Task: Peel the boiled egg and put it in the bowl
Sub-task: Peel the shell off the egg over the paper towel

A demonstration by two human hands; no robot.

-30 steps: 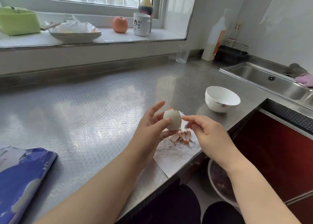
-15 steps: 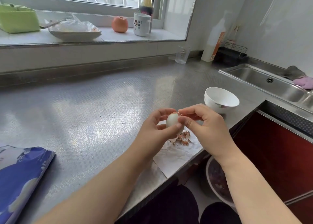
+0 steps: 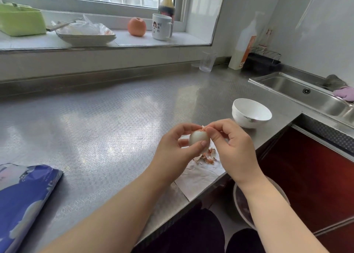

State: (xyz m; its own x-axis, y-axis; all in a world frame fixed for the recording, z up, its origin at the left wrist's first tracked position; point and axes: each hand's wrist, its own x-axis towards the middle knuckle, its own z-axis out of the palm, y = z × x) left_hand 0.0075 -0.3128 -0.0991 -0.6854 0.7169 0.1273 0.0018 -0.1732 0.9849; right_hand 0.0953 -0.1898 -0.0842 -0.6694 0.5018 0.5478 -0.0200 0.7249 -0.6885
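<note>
Both hands have closed in on the egg since 1 second ago, when the right hand hung apart from it with a pinched bit of shell. Now the left hand has its grip curled round the egg, thumb across the front and fingers behind, holding it above the counter. The right hand's grip pinches at the remaining orange shell on the egg's top, thumb and forefinger tips touching it.

Directly under the hands lies a white paper towel bearing a heap of shell fragments; the towel reaches the counter's front edge, which runs diagonally just beside the right wrist. A white bowl stands near, beyond the right hand, close to that same edge and to the step down toward the sink. To the left, the steel counter lies open and wide as far as a blue packet at the near left corner. At the back, a clear glass and a white bottle stand by the wall, below the window sill with its mug and orange fruit.
</note>
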